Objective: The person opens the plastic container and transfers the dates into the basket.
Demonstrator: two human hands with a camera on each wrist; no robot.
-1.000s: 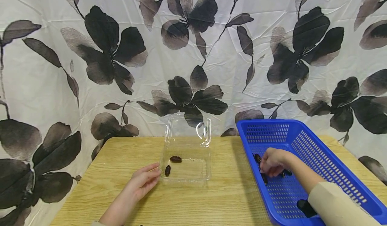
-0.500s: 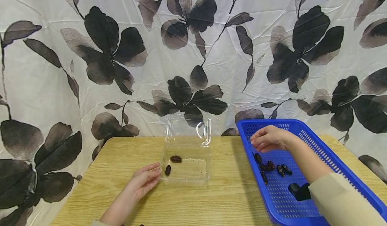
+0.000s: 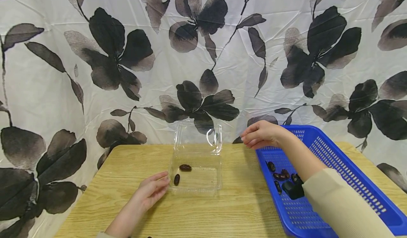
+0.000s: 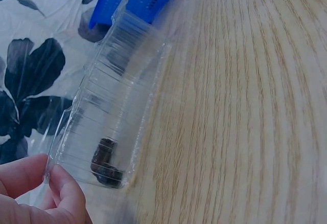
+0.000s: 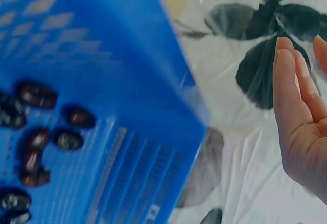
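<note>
A clear plastic clamshell container (image 3: 203,185) stands on the table with its lid raised. Two dark brown dates lie inside: one date (image 3: 185,167) farther back, the other date (image 3: 176,179) by the left wall. My left hand (image 3: 147,192) pinches the container's left rim between thumb and finger, plainest in the left wrist view. My right hand (image 3: 262,134) is in the air over the blue basket's far left corner, fingers drawn together. Whether it holds a date is hidden; the right wrist view shows extended fingers (image 5: 288,81) but cuts off the thumb side.
A blue perforated basket (image 3: 337,160) fills the table's right side. Several dates (image 3: 279,176) lie along its left part. A dark device (image 3: 292,190) hangs at the right wrist. Behind the wooden table (image 3: 241,209) hangs a floral curtain (image 3: 260,64).
My right hand has risen from among the dates in the basket and moved left, past the basket's left rim. My left hand keeps its place at the container.
</note>
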